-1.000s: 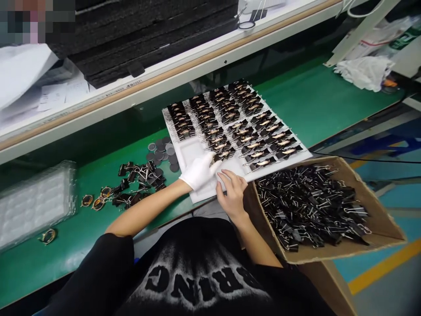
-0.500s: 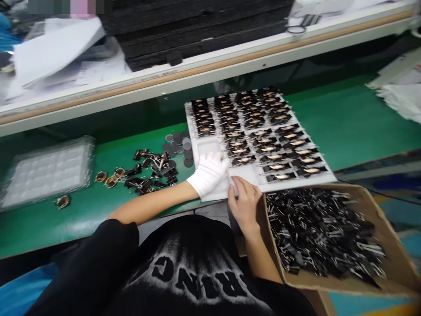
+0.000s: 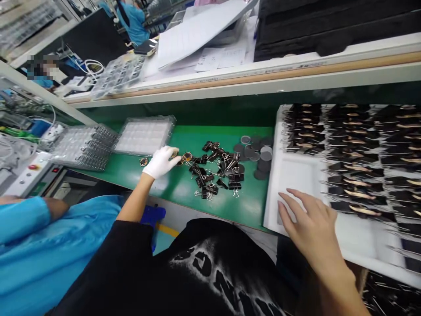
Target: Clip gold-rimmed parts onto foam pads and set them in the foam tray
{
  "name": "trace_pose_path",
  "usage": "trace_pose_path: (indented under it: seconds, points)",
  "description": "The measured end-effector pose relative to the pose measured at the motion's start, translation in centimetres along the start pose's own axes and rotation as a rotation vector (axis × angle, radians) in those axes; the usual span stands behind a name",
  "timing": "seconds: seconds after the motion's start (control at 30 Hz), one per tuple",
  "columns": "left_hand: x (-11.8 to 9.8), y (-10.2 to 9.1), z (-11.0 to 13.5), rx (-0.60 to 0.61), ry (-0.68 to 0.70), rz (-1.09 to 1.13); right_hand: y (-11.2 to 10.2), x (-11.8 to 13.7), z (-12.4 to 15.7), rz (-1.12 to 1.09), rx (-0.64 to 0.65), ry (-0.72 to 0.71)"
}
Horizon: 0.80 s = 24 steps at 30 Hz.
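white-gloved l hand (image 3: 161,163) half-curled at gold-rimmed rounds (image 3: 187,156), can't tell grip; my r hand (image 3: 312,226) loosely spread, empty, over tray (image 3: 294,171)

Bright, fairly even light; mild blur, wide-angle stretch at edges.
Light looks diffuse, from above. Soft sheen on green bench (image 3: 176,184); back panel (image 3: 213,109) sits dark under the shelf (image 3: 230,87). White-gloved left hand (image 3: 160,162) near blown out. Glints on stacked clear trays (image 3: 87,147). Clips (image 3: 358,193) at right slightly smeared, far-left background soft, pixelated patch upper left, lower-right corner murky.
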<state>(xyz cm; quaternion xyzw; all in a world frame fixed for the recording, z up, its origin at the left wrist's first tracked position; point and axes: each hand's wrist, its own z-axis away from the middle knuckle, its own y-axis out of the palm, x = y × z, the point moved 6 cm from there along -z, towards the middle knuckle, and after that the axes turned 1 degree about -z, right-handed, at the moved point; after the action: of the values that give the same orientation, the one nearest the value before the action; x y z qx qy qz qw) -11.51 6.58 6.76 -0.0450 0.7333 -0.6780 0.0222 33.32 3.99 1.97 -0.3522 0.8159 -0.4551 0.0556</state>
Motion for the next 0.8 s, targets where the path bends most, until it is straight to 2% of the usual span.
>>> trace_pose_path:
  seconds: [0.03, 0.1, 0.23, 0.33, 0.53, 0.67, 0.8]
  points:
    - [1.1, 0.8, 0.6, 0.059, 0.003, -0.009, 0.6, 0.1, -1.1, 0.021, 0.023, -0.036]
    - [2.1, 2.0, 1.7, 0.101, -0.018, -0.019, 2.2, 0.1, -3.0, 0.089, 0.082, -0.058]
    - [2.0, 4.0, 2.5, 0.119, -0.071, 0.022, 5.5, -0.3, -5.5, 0.251, 0.268, 0.064]
    - [1.7, 4.7, 2.8, 0.121, -0.053, 0.085, 6.8, 0.0, -6.3, 0.323, 0.337, 0.154]
    - [1.6, 5.7, 4.8, 0.000, -0.091, 0.304, 7.7, 0.4, -7.4, 0.299, 0.353, 0.291]
    - [0.4, 6.9, 6.1, -0.070, -0.134, 0.304, 8.1, 0.5, -7.6, 0.222, 0.324, 0.234]
    - [-1.0, 6.6, 6.2, -0.084, -0.190, 0.303, 7.3, 0.2, -7.2, 0.205, 0.244, 0.241]
